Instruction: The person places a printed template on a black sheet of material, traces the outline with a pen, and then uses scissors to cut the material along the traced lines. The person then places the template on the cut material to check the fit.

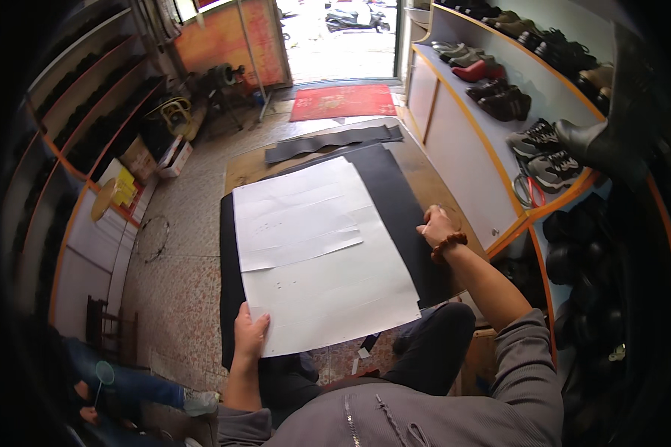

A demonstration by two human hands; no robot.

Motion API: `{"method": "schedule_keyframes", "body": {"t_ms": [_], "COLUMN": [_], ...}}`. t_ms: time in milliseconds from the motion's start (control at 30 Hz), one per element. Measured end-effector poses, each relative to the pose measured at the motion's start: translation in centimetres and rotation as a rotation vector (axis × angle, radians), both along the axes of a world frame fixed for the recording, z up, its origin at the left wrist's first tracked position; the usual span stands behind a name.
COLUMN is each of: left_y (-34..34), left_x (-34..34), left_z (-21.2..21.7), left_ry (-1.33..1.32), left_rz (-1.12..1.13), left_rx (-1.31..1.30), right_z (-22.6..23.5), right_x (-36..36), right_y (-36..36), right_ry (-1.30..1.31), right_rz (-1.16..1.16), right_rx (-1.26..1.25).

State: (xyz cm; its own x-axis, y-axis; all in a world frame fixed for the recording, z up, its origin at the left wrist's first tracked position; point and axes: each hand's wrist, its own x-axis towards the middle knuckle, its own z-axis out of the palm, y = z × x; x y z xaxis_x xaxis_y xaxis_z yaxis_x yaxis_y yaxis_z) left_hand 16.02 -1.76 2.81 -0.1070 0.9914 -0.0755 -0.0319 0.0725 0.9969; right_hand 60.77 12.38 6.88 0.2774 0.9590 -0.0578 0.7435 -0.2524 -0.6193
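Note:
A large white sheet (328, 298) lies over the table and overhangs its near edge. On its far part rests a smaller white sheet (298, 216) with a creased near edge. Beneath both is a black sheet (395, 201), showing along the left and right. My left hand (250, 331) grips the large white sheet's near left corner, thumb on top and fingers hidden below. At the right edge of the black sheet, my right hand (438, 226) has its fingers curled together; whether something small is in them cannot be made out. A beaded bracelet (449, 243) circles that wrist.
A dark grey strip (332, 143) lies across the far part of the wooden table (238, 168). Shoe shelves (492, 112) line the right, with more shelves (89, 97) at left. Another person's legs (127, 380) show at lower left. A red mat (353, 102) lies by the doorway.

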Motion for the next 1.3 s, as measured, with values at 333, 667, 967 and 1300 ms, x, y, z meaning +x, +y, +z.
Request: {"method": "schedule_keyframes", "body": {"t_ms": [333, 667, 967, 1300], "left_y": [-1.3, -1.5, -3.7, 2.9], "left_x": [1.2, 6.0, 2.7, -3.7], "left_z": [1.5, 0.9, 1.1, 2.0], "left_ry": [-0.017, 0.060, -0.065, 1.029], "left_rz": [0.012, -0.035, -0.128, 0.404], "left_rx": [0.015, -0.004, -0.152, 0.160], "right_z": [5.8, 3.3, -0.2, -2.4], "right_x": [-0.8, 16.2, 8.3, -0.1], "right_y": [-3.6, -2.6, -5.1, -11.0], "right_ry": [-0.224, -0.605, -0.502, 0.212], "right_rz": [0.334, -0.039, 0.165, 0.092], "right_rx": [0.696, 0.508, 0.656, 0.279]}}
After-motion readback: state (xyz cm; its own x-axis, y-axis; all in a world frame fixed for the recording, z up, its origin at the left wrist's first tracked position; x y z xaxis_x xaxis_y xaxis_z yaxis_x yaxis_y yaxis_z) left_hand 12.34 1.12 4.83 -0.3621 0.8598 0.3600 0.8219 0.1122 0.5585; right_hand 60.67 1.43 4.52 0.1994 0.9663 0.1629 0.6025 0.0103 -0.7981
